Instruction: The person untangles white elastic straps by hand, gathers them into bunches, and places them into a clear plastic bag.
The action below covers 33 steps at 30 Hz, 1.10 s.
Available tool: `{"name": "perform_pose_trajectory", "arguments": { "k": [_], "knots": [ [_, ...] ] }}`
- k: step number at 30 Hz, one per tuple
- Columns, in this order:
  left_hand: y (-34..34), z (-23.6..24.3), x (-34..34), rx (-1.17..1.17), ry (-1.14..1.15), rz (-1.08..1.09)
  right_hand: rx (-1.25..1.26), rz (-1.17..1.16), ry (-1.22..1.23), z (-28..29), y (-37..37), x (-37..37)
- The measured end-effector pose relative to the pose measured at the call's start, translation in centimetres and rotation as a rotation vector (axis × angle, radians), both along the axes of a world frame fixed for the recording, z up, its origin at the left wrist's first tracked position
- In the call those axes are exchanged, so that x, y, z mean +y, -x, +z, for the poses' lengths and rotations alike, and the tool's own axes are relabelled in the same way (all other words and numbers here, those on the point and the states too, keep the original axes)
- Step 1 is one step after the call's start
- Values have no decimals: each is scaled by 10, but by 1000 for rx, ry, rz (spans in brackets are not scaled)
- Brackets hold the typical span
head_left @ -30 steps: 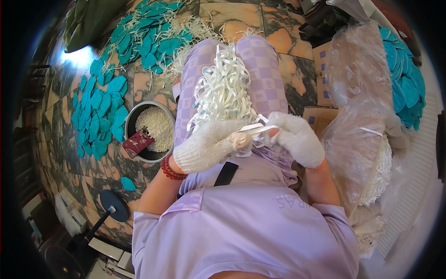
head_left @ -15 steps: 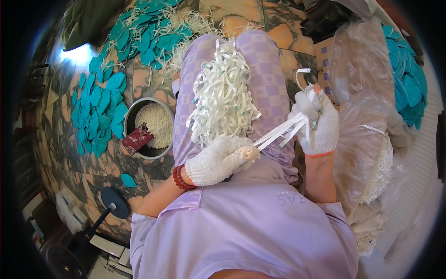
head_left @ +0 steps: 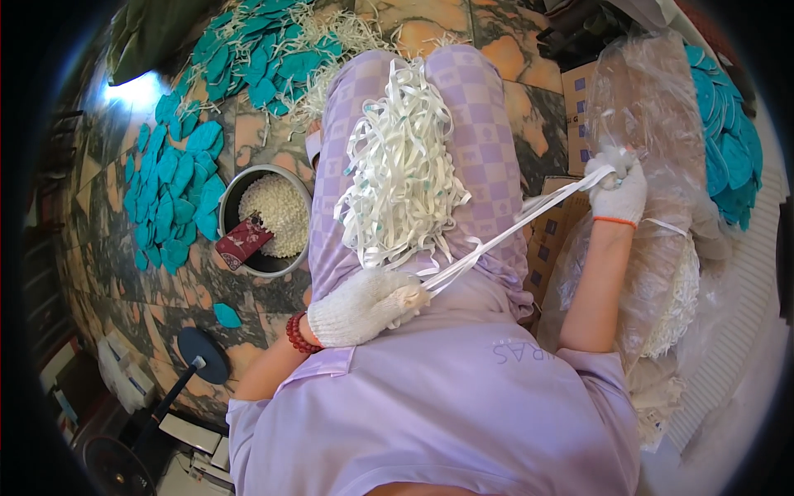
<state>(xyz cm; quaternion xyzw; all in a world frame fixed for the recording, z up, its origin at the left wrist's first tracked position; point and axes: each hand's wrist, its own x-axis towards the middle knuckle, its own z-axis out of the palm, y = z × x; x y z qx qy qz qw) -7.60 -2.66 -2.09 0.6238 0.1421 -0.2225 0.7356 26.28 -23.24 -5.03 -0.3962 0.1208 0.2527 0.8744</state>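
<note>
White straps: drawn out in a taut bundle between both hands, crossing the right edge of the lap.
Left grip: strap ends are pinched in the gloved left hand, held at the body edge of the lap.
Right grip: the straps are clenched in the gloved right hand, raised beyond the lap's right edge.
Loose strap heap: spread along the middle of the lap, from the knee edge inward.
Pot: set on the floor beside the lap's left edge; white pellets and a dark-red packet contained.
Teal pieces: scattered on the floor left of the pot.
</note>
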Motion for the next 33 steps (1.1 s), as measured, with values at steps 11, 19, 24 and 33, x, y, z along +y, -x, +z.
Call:
{"name": "perform_pose_trajectory", "arguments": {
  "k": [11,19,24,33],
  "knots": [
    [-33,-17,-1,133,423,251,-150,477,61,43,96,69],
    [-54,-23,-10,228,592,398,-49,487,-435,51,117,62],
    [-49,-32,-9,220,546,361,-183,535,-483,49,105,62],
    [-46,-13,0,38,257,238,-446,597,-173,55,98,49]
  ]
}}
